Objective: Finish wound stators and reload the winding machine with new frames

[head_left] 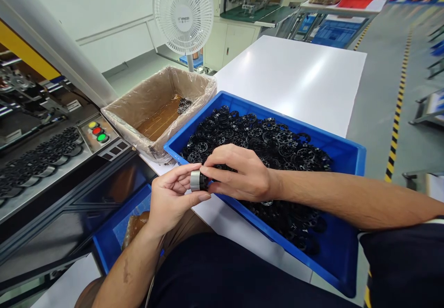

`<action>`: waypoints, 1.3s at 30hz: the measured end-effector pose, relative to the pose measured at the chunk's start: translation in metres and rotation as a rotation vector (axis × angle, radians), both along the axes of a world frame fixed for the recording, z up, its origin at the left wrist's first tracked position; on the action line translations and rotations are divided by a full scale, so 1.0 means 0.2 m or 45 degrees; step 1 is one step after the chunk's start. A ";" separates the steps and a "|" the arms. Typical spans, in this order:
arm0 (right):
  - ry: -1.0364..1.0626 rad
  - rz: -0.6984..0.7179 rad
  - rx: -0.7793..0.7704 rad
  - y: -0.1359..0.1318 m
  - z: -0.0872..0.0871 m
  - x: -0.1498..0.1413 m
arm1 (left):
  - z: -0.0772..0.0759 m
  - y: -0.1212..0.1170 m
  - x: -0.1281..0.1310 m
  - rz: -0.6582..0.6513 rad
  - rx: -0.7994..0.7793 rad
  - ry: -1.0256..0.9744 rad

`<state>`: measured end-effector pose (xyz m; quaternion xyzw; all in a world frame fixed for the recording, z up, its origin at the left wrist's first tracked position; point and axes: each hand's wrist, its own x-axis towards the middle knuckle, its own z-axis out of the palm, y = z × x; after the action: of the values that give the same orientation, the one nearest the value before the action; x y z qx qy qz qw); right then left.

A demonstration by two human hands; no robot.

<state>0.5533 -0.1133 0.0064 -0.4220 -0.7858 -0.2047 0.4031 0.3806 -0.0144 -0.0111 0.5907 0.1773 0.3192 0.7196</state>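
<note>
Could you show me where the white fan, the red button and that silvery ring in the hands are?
White fan (184,20): head view, hub of its grille.
Red button (97,131): head view, top of its cap.
Silvery ring (195,180): head view, smooth outer side.

1 sideways silver ring (195,181), apparently around 1 black part (203,182).

Two hands (173,201) (244,174), one silver ring (195,180), three buttons (97,131).

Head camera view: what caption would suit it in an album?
Two hands, left and right, hold a metal ring beside a blue bin of black parts.
</note>
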 end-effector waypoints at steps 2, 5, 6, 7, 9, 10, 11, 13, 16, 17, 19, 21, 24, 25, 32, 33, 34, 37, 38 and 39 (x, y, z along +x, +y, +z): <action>-0.038 -0.020 0.015 0.00 0.00 0.00 | 0.00 0.00 0.00 -0.020 -0.013 0.016; -0.105 -0.026 0.046 -0.01 0.01 0.00 | 0.00 0.01 -0.01 -0.032 -0.038 0.040; -0.127 -0.026 0.055 -0.01 0.01 0.00 | 0.00 0.01 -0.01 -0.033 -0.047 0.045; -0.142 -0.028 0.062 -0.01 0.01 0.00 | 0.00 0.01 -0.01 -0.035 -0.053 0.050; -0.151 -0.029 0.063 -0.01 0.00 0.00 | 0.00 0.01 -0.02 -0.035 -0.059 0.061; -0.146 -0.025 0.061 -0.01 0.00 0.00 | 0.00 0.01 -0.02 -0.037 -0.062 0.064; -0.139 -0.015 0.058 -0.01 0.00 0.00 | 0.00 0.01 -0.02 -0.040 -0.065 0.064; -0.132 -0.003 0.053 -0.01 -0.01 -0.01 | 0.00 0.01 -0.03 -0.048 -0.066 0.064; -0.135 -0.019 0.048 -0.01 -0.02 -0.02 | -0.02 0.01 -0.03 -0.034 -0.053 0.085; -0.134 -0.026 0.045 -0.01 -0.02 -0.02 | -0.04 0.01 -0.04 -0.023 -0.048 0.095; -0.129 -0.030 0.030 -0.01 -0.04 -0.02 | -0.06 0.01 -0.05 -0.011 -0.040 0.120; -0.077 0.013 -0.029 0.00 -0.06 -0.02 | -0.09 0.00 -0.07 -0.017 -0.028 0.153; 0.231 0.094 -0.241 0.03 -0.09 0.00 | -0.11 -0.03 -0.10 -0.080 -0.029 0.193; 0.357 0.100 -0.323 0.04 -0.10 0.01 | -0.12 -0.04 -0.11 -0.107 -0.034 0.192; 0.774 -0.065 -0.825 0.15 -0.14 0.24 | -0.11 -0.01 -0.13 -0.144 0.191 0.262; 0.744 -0.158 -0.848 0.17 -0.15 0.28 | -0.10 0.02 -0.15 -0.084 0.258 0.283; 0.679 -0.232 -0.877 0.18 -0.16 0.32 | -0.09 0.06 -0.16 -0.014 0.301 0.299; 0.393 -0.210 -1.120 0.20 -0.22 0.34 | -0.08 0.13 -0.21 0.161 0.262 0.305; 0.312 -0.159 -1.206 0.20 -0.24 0.33 | -0.08 0.15 -0.21 0.193 0.243 0.304; 0.245 -0.118 -1.267 0.20 -0.25 0.31 | -0.09 0.15 -0.21 0.209 0.257 0.305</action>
<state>0.6152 -0.0723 -0.0444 -0.6142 -0.7278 0.2167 0.2145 0.3377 0.0156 -0.0282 0.6772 0.2766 0.3203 0.6019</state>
